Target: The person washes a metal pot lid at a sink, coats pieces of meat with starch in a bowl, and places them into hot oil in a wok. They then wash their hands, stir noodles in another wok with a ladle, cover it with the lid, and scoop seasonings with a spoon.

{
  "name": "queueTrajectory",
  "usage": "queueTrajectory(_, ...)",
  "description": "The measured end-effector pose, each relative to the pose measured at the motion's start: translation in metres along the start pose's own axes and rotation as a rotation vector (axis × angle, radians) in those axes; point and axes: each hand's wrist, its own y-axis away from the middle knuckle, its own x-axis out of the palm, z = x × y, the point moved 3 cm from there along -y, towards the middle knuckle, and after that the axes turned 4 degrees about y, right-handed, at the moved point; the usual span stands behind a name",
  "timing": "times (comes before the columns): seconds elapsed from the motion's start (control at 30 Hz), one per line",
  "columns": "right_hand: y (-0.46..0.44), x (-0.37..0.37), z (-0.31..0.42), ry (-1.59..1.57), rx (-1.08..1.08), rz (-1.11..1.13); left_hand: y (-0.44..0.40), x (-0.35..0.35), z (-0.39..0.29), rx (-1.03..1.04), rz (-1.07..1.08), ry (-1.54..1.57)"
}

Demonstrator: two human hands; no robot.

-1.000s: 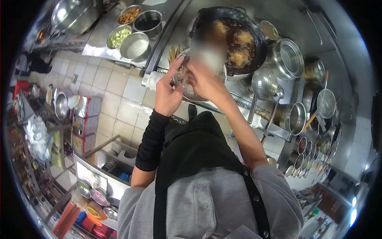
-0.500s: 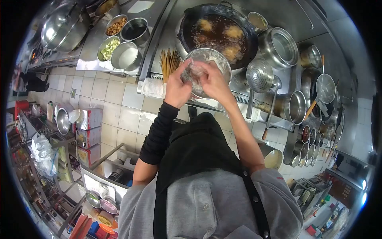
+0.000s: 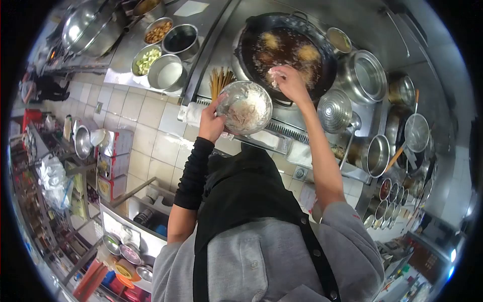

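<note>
My left hand (image 3: 213,122) grips the rim of a metal bowl (image 3: 228,124), thumb over the near left edge. Inside it lie white flour (image 3: 254,103) and a pinkish floury clump (image 3: 242,115). Over the near side of a black wok (image 3: 329,65) is my right hand (image 3: 292,84), its fingers closed on a pale, flour-coated piece (image 3: 275,75) whose kind I cannot make out. Dark oil bubbles in the wok around golden frying pieces (image 3: 308,52). Part of the oil is hidden behind my right hand.
A perforated ladle (image 3: 334,110) and a stack of metal pots (image 3: 370,75) stand right of the wok. Bamboo skewers (image 3: 220,79) stand left of the bowl. Farther left are bowls of diced green pieces (image 3: 147,61) and brown pieces (image 3: 158,31), and an empty-looking pot (image 3: 166,72).
My right hand has left the bowl and moved right and forward over the wok, carrying a floury piece. My left hand now holds the bowl by itself, lower and nearer my body.
</note>
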Motion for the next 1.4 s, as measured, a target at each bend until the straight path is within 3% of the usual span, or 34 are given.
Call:
queueTrajectory(0.03, -0.015, 0.018, -0.016, 0.099, -0.015, 0.095, 0.005, -0.004, -0.008, -0.116, -0.025, 0.104)
queueTrajectory(0.07, -0.033, 0.054, -0.051, 0.173, -0.215, 0.098, 0.011, -0.005, -0.027, -0.232, -0.051, 0.21)
queueTrajectory(0.17, -0.057, 0.063, -0.018, 0.208, -0.141, -0.017, 0.021, -0.02, -0.032, -0.258, -0.102, 0.243)
queueTrajectory(0.23, -0.06, 0.015, 0.055, 0.042, 0.132, -0.009, 0.026, -0.034, -0.028, -0.154, -0.112, 0.135)
queueTrajectory(0.27, -0.06, 0.011, 0.059, 0.103, -0.219, -0.334, 0.03, -0.038, -0.032, -0.14, -0.121, 0.115)
queueTrajectory(0.33, -0.015, -0.016, 0.133, 0.169, -0.229, -0.271, 0.034, -0.041, -0.043, -0.141, -0.126, 0.125)
queueTrajectory(0.37, 0.002, -0.012, 0.145, 0.153, -0.223, -0.105, 0.034, -0.038, -0.052, -0.138, -0.111, 0.14)
queueTrajectory(0.4, 0.025, 0.005, 0.147, 0.252, -0.255, 0.047, 0.034, -0.035, -0.061, -0.135, -0.097, 0.155)
queueTrajectory(0.53, 0.068, 0.054, 0.157, 0.289, -0.216, 0.145, 0.03, -0.017, -0.087, 0.108, -0.004, -0.07)
queueTrajectory(0.57, 0.066, 0.055, 0.153, 0.275, -0.186, 0.155, 0.029, -0.01, -0.094, 0.08, 0.022, -0.106)
queueTrajectory(0.67, 0.053, 0.025, 0.144, 0.03, 0.004, 0.14, 0.021, 0.003, -0.101, 0.056, 0.077, -0.232)
queueTrajectory(0.77, 0.06, -0.016, 0.125, -0.211, 0.017, -0.04, 0.017, 0.022, -0.108, -0.134, 0.077, 0.236)
queueTrajectory(0.8, 0.061, -0.019, 0.112, -0.427, 0.101, 0.036, 0.015, 0.027, -0.102, -0.089, 0.059, 0.297)
queueTrajectory(0.9, 0.063, -0.017, 0.084, -0.855, 0.134, 0.002, 0.01, 0.032, -0.093, -0.125, 0.115, 0.212)
queueTrajectory(1.03, 0.082, -0.026, 0.088, -1.151, 0.344, 0.034, 0.002, 0.041, -0.083, 0.037, 0.139, 0.015)
queueTrajectory(1.13, 0.079, -0.014, 0.07, -1.125, 0.397, 0.171, 0.002, 0.05, -0.089, 0.069, 0.142, -0.05)
queueTrajectory(1.23, 0.087, -0.039, 0.093, -0.157, 0.173, 0.165, 0.004, 0.055, -0.098, 0.067, 0.151, -0.106)
queueTrajectory(1.33, 0.096, -0.011, 0.08, 0.225, -0.112, -0.008, 0.007, 0.061, -0.102, 0.07, 0.156, -0.112)
queueTrajectory(1.4, 0.089, -0.005, 0.074, 0.178, -0.082, 0.064, 0.008, 0.068, -0.102, 0.035, 0.161, -0.044)
